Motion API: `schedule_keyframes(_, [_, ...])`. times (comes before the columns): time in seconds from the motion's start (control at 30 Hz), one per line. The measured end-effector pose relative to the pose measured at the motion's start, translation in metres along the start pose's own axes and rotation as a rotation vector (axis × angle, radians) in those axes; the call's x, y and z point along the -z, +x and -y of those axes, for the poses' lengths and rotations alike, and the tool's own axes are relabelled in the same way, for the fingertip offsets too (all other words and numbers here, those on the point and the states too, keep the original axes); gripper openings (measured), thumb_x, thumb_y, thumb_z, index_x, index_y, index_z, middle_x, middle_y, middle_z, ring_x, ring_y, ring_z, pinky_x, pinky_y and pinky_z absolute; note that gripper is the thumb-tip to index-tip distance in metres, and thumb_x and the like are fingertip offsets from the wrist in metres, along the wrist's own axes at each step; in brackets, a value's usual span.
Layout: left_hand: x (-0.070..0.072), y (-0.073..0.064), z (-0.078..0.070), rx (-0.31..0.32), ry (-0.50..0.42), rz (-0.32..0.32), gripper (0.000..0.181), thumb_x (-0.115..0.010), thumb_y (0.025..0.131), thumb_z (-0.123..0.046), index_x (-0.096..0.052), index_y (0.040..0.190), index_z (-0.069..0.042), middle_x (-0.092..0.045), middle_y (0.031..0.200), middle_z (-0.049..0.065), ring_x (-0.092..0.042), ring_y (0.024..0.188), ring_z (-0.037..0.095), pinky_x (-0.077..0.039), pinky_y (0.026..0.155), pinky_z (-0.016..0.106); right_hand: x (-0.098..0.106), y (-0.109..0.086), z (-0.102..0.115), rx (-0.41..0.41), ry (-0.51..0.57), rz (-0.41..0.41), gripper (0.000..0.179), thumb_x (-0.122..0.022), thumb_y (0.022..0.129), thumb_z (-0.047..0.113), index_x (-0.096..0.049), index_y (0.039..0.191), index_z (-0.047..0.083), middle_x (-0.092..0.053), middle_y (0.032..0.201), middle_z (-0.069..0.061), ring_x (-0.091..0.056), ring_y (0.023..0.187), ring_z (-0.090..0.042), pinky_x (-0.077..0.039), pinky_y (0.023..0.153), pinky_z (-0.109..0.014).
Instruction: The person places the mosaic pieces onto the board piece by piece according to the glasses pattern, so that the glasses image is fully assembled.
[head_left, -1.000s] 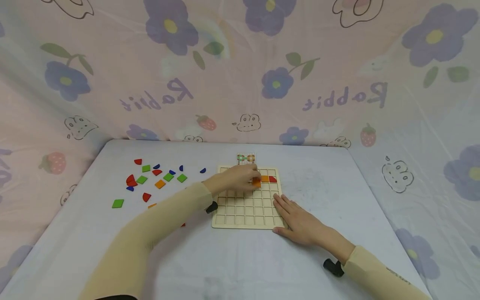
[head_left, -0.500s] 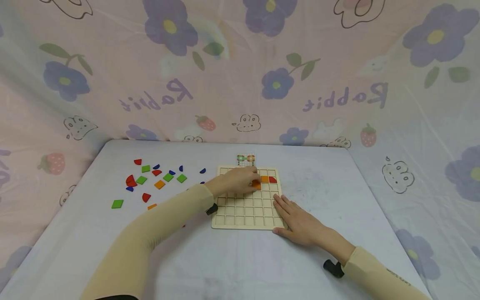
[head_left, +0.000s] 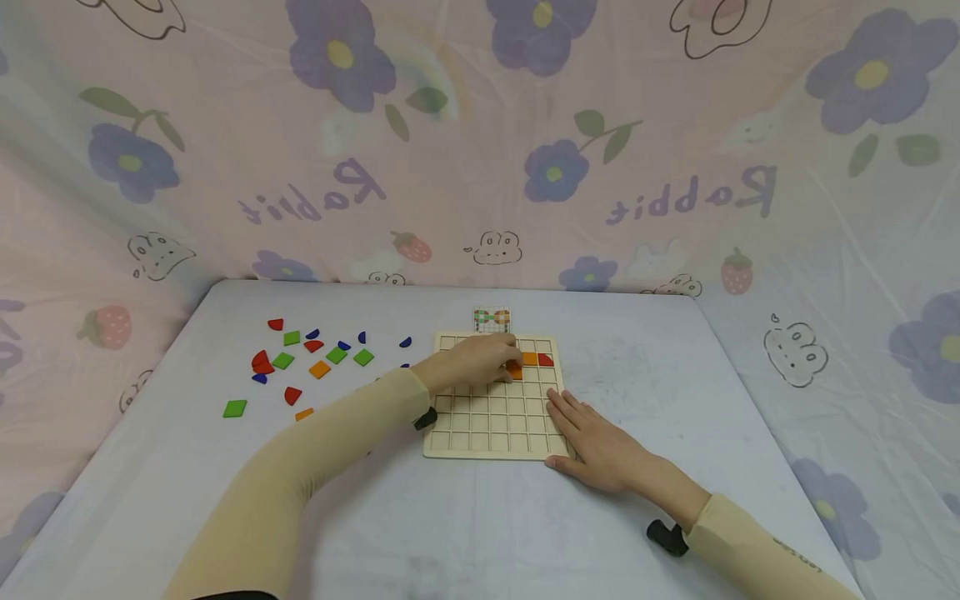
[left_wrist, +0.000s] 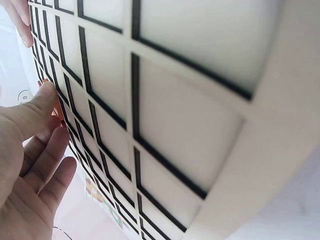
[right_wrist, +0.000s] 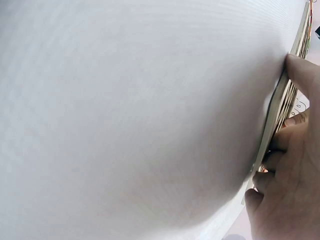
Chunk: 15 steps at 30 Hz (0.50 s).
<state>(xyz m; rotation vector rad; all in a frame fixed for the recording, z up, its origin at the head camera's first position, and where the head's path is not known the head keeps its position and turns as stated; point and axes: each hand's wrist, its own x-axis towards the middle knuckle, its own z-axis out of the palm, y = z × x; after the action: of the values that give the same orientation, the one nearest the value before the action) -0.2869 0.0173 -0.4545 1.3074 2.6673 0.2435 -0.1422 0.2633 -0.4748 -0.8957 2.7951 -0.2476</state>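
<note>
A pale wooden grid board [head_left: 480, 422] lies on the table. My left hand [head_left: 477, 360] reaches over its upper part and pinches an orange square tile [head_left: 515, 372] down at the grid. In the left wrist view, the thumb and fingertips close around the orange tile [left_wrist: 59, 111], mostly hiding it. Another orange tile [head_left: 529, 359] and a red quarter-round tile [head_left: 546, 360] sit side by side in cells just beyond. My right hand [head_left: 603, 446] rests with straight fingers on the board's right edge; in the right wrist view its thumb touches the board's side [right_wrist: 272, 115].
Several loose tiles are scattered to the left: green diamonds [head_left: 283, 360], red quarter-rounds [head_left: 292, 395], blue half-rounds [head_left: 406, 342] and an orange tile [head_left: 319, 369]. A small pattern card [head_left: 492, 319] lies behind the board. A patterned cloth [head_left: 450, 200] hangs behind the white table.
The left hand and its orange tile have shifted slightly toward the near side of the board and settled at the grid. The right hand stays where it was.
</note>
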Motion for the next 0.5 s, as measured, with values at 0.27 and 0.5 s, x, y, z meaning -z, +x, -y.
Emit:
schedule_keyframes(0.27, [0.001, -0.0027, -0.0003, 0.011, -0.005, 0.012, 0.03, -0.072, 0.1, -0.028, -0.074, 0.128, -0.019, -0.064, 0.12, 0.0, -0.06, 0.1, 0.011, -0.053, 0.087, 0.026, -0.0004, 0.0, 0.0007, -0.007, -0.002, 0.0, 0.087, -0.053, 0.105, 0.057, -0.024, 0.162, -0.002, -0.013, 0.173, -0.016, -0.014, 0.158, -0.037, -0.025, 0.123, -0.055])
schedule_keyframes(0.5, [0.0046, -0.008, 0.0012, 0.017, -0.036, -0.017, 0.028, -0.069, 0.103, -0.028, -0.072, 0.129, -0.021, -0.064, 0.12, -0.002, -0.06, 0.098, 0.009, -0.053, 0.086, 0.026, -0.0003, 0.0, 0.001, -0.002, 0.008, -0.004, 0.086, -0.054, 0.105, 0.055, -0.026, 0.162, -0.003, -0.015, 0.172, -0.017, -0.016, 0.158, -0.038, -0.025, 0.123, -0.055])
